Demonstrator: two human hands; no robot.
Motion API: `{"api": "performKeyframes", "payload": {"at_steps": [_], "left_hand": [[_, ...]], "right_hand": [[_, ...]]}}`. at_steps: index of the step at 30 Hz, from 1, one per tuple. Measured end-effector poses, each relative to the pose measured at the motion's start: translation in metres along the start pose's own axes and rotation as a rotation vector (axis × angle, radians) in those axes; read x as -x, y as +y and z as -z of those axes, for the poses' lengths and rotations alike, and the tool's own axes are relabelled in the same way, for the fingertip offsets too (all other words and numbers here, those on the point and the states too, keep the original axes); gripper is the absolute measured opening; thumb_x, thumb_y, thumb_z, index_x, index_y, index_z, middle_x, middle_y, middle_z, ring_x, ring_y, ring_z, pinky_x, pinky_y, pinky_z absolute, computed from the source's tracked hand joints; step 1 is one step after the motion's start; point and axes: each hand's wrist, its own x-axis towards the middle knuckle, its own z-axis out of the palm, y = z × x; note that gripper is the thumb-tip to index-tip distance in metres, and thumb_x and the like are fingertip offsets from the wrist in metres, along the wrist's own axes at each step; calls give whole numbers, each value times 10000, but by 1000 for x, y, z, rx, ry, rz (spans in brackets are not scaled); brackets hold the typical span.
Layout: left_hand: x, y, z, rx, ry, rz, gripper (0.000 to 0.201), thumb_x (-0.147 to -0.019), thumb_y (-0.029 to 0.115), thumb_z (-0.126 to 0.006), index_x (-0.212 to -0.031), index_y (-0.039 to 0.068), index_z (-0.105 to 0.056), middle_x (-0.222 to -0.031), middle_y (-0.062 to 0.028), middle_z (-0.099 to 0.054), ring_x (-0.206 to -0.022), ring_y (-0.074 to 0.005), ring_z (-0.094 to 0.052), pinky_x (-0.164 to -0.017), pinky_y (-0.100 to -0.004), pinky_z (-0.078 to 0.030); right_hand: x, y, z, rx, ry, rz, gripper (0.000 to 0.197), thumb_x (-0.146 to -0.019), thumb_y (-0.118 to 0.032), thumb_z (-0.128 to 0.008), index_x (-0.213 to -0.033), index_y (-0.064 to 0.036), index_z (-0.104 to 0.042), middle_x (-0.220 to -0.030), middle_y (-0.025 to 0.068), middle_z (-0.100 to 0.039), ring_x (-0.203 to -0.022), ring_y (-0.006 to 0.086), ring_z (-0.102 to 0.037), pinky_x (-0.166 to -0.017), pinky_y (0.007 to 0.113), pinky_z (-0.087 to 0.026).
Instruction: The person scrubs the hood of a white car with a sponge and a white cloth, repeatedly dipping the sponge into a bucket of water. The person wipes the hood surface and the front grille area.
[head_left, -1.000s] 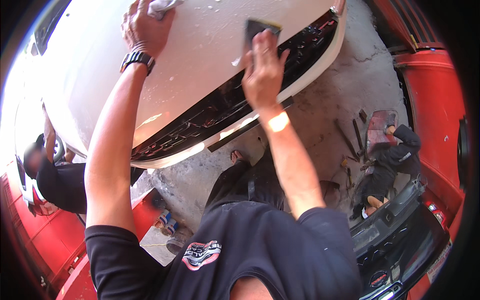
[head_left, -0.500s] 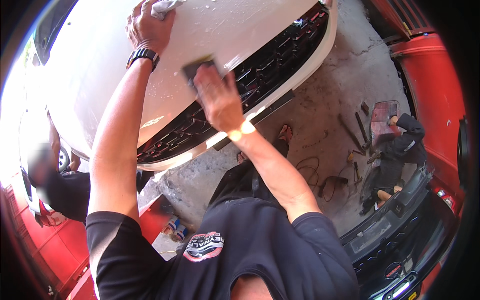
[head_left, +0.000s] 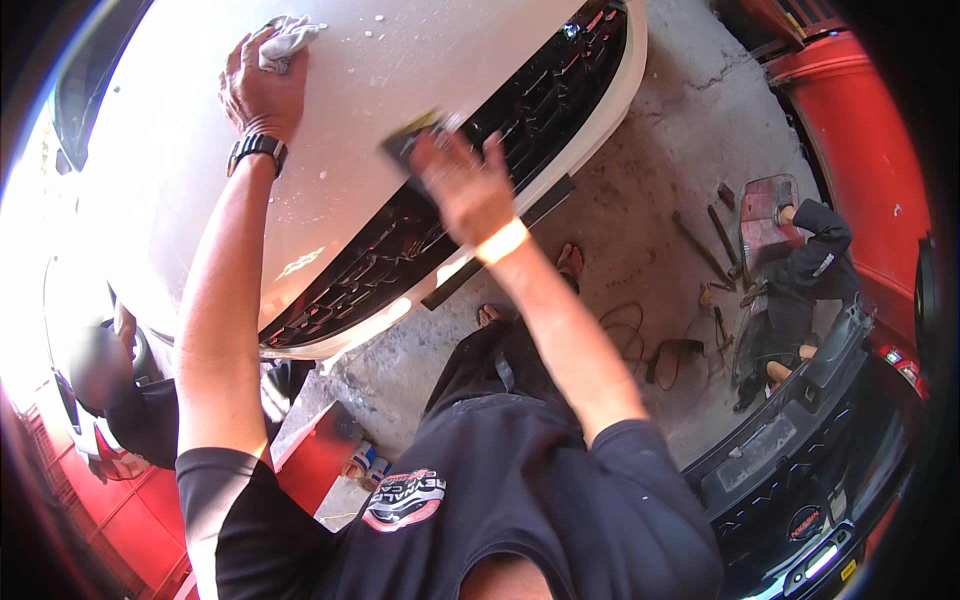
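Note:
My left hand [head_left: 262, 95] presses on the white car hood [head_left: 345, 110], a crumpled grey-white cloth [head_left: 290, 44] gripped at the thumb side. A dark watch sits on that wrist. Near the hood's front edge, just above the black grille [head_left: 545, 95], my right hand [head_left: 462, 190] is closed on a flat dark sanding pad [head_left: 408, 142] with a yellowish edge. Motion smears the pad and the fingers on it. Water drops and wet streaks lie on the hood around both hands.
At the left, a person in dark clothes [head_left: 150, 415] crouches by the car. Another person [head_left: 800, 270] works low on the floor at the right, near tools and a cable [head_left: 625, 325]. A black tailgate [head_left: 790, 480] stands lower right. Red panels [head_left: 850, 150] flank the space.
My right hand and the pad have shifted slightly right along the hood's front edge. My left hand, still with the cloth, appears lower and further left as the view shifts.

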Motion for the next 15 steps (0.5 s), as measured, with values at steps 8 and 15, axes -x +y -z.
{"api": "performKeyframes", "payload": {"at_steps": [8,15], "left_hand": [[-3,2,-6,30,-9,-21,512,-807,427,-820,-1258,219,-699,-1323,-96,-667,-1214,-321,-615,-1048,-486,-470],[-5,1,-6,36,1,-29,482,-807,449,-810,-1226,230,-719,-1306,-107,-673,-1203,-329,-621,-1035,-482,-480]], "right_hand": [[-35,9,6,32,146,-304,479,-1006,-229,-561,-1420,12,-561,-1554,210,-468,-1446,382,-438,-1143,717,-254],[-51,86,26,236,178,-232,379,-1015,-192,-538,-1371,-99,-628,-1503,90,-562,-1396,344,-513,-1107,745,-284]]}}
